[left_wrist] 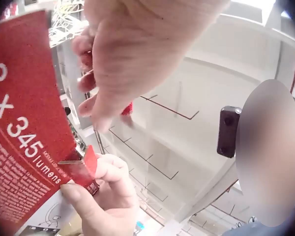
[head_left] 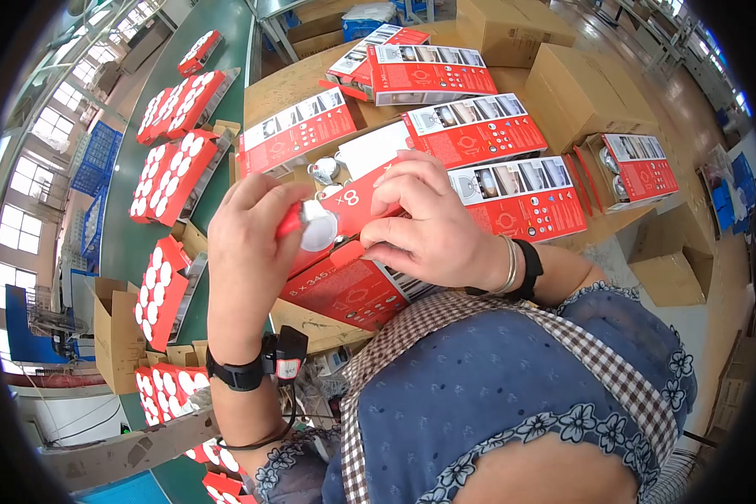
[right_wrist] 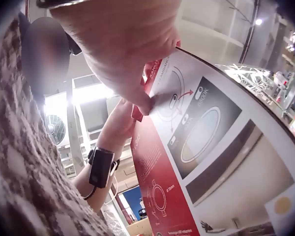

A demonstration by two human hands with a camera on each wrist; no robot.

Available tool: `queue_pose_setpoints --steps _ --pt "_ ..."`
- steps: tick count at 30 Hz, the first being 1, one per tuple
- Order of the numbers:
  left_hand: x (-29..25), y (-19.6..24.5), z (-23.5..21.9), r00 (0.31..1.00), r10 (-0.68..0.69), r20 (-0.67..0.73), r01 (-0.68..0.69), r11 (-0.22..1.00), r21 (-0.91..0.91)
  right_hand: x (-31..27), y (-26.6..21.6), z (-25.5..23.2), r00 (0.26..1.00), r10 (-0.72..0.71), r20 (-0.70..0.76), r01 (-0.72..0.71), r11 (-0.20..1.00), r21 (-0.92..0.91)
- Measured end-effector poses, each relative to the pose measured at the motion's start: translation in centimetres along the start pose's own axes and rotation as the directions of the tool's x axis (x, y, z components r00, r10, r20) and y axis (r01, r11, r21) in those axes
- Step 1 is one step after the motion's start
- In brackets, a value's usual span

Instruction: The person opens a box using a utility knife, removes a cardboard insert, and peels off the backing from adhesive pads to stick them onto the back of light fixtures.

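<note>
In the head view, a red and white printed cardboard box [head_left: 344,290] marked "8 x 345 lumens" lies tilted in front of the person's body. My right hand [head_left: 435,220] grips its near end, thumb and fingers pinching a small red flap [left_wrist: 83,167] in the left wrist view. At the box's left end, my left hand [head_left: 248,231] pinches a small red piece [head_left: 291,222] between thumb and fingers. A whitish round patch [head_left: 319,230] shows beside that piece. Beyond the box, silvery round fittings [head_left: 326,170] and a white sheet [head_left: 376,151] are partly covered.
More printed boxes [head_left: 475,130] lie across the table, one open box [head_left: 626,168] at the right. Brown cartons [head_left: 592,97] stand behind. On the left, a green conveyor [head_left: 164,84] carries several red trays [head_left: 176,176] with white discs.
</note>
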State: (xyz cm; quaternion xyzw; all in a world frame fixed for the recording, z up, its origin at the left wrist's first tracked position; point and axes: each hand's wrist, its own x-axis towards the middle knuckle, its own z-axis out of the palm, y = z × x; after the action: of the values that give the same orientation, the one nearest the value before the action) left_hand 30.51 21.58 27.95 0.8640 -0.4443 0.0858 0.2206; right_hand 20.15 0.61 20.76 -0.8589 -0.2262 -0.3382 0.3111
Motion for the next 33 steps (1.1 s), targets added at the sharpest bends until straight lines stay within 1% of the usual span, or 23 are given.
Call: queue_pose_setpoints --steps 1,3,5,7,8,9,11,12,13,15,16,18,19,21,23,25,26,28,29,30,31,32,33 --pt "0.3 0.7 -0.4 1.000 -0.001 -0.001 0.001 1.000 0.001 0.0 0.0 0.1 1.000 -0.001 0.000 0.001 1.000 0.001" --pt "0.7 1.9 -0.9 0.973 -0.041 0.227 0.086 0.977 -0.193 0.0 0.0 0.2 0.997 -0.004 -0.076 0.004 1.000 0.005" --pt "0.6 1.5 -0.3 0.978 -0.003 0.207 0.040 0.984 -0.174 -0.2 0.0 0.1 0.997 -0.012 -0.076 0.013 1.000 0.015" --pt "0.7 1.3 -0.5 0.945 0.010 0.326 0.050 0.983 -0.177 -0.4 0.0 -0.2 0.997 -0.016 -0.078 0.018 1.000 0.022" --pt "1.0 1.0 -0.5 0.954 0.107 0.282 -0.047 0.976 -0.212 -0.6 0.0 -0.3 0.996 -0.031 -0.085 0.031 0.999 0.005" --pt "1.1 0.4 -0.4 0.952 0.106 0.287 -0.045 0.977 -0.210 -0.8 -0.2 -0.3 0.995 -0.045 -0.089 0.045 0.999 -0.008" --pt "1.2 -1.1 0.0 0.912 0.052 0.406 0.099 0.934 -0.343 -1.2 -0.4 -0.3 0.992 -0.060 -0.109 0.059 0.998 -0.010" --pt "1.1 -0.9 0.1 0.918 0.052 0.392 0.119 0.910 -0.398 -1.2 -0.4 -0.3 0.989 -0.070 -0.127 0.068 0.998 -0.017" --pt "1.1 -0.5 -0.1 0.917 0.053 0.396 0.117 0.912 -0.393 -1.3 -0.4 -0.3 0.989 -0.068 -0.133 0.067 0.998 -0.016" --pt "1.3 0.5 -0.6 0.917 0.073 0.392 0.016 0.975 -0.221 -1.4 -0.4 -0.3 0.983 -0.093 -0.157 0.087 0.995 -0.044" --pt "1.3 1.0 -0.7 0.917 0.075 0.393 0.013 0.976 -0.218 -1.4 -0.5 -0.4 0.982 -0.093 -0.161 0.087 0.995 -0.045" --pt "1.1 2.2 -0.8 0.941 0.149 0.304 -0.121 0.987 -0.111 -1.3 -0.5 -0.5 0.980 -0.138 -0.146 0.128 0.989 -0.076" --pt "1.3 2.6 -0.9 0.941 0.151 0.302 -0.125 0.987 -0.103 -1.3 -0.5 -0.6 0.978 -0.143 -0.153 0.132 0.988 -0.078" --pt "1.5 3.2 -0.9 0.915 0.102 0.391 -0.084 0.995 -0.062 -1.4 -0.6 -0.6 0.976 -0.144 -0.166 0.133 0.988 -0.076" --pt "1.9 3.4 -1.0 0.924 0.130 0.360 -0.122 0.992 -0.044 -1.8 -1.0 -0.7 0.975 -0.141 -0.171 0.130 0.989 -0.078" --pt "2.5 3.2 -1.2 0.912 0.169 0.374 -0.124 0.982 -0.140 -1.8 -1.2 -0.7 0.976 -0.130 -0.173 0.118 0.990 -0.079" --pt "2.8 2.7 -1.4 0.910 0.168 0.378 -0.123 0.983 -0.139 -1.6 -1.3 -0.8 0.970 -0.146 -0.194 0.132 0.988 -0.081" --pt "3.7 1.4 -1.9 0.879 0.206 0.429 -0.076 0.951 -0.301 -1.2 -1.3 -1.2 0.961 -0.168 -0.220 0.153 0.984 -0.087" --pt "4.1 1.2 -2.3 0.877 0.208 0.434 -0.077 0.951 -0.300 -1.2 -1.6 -1.4 0.963 -0.175 -0.204 0.157 0.982 -0.102" --pt "4.4 1.2 -3.0 0.855 0.074 0.513 0.095 0.951 -0.295 -1.2 -2.0 -1.7 0.966 -0.180 -0.185 0.160 0.980 -0.117" --pt "4.7 1.0 -3.4 0.809 -0.056 0.585 0.264 0.924 -0.276 -1.5 -1.9 -1.8 0.966 -0.178 -0.185 0.158 0.980 -0.117" --pt "4.9 0.4 -3.4 0.865 -0.040 0.500 0.156 0.968 -0.194 -1.7 -1.8 -1.8 0.976 -0.164 -0.143 0.158 0.986 -0.055" --pt "4.8 0.6 -3.5 0.866 -0.040 0.498 0.156 0.969 -0.193 -1.8 -1.8 -1.8 0.983 -0.155 -0.101 0.156 0.988 0.007"
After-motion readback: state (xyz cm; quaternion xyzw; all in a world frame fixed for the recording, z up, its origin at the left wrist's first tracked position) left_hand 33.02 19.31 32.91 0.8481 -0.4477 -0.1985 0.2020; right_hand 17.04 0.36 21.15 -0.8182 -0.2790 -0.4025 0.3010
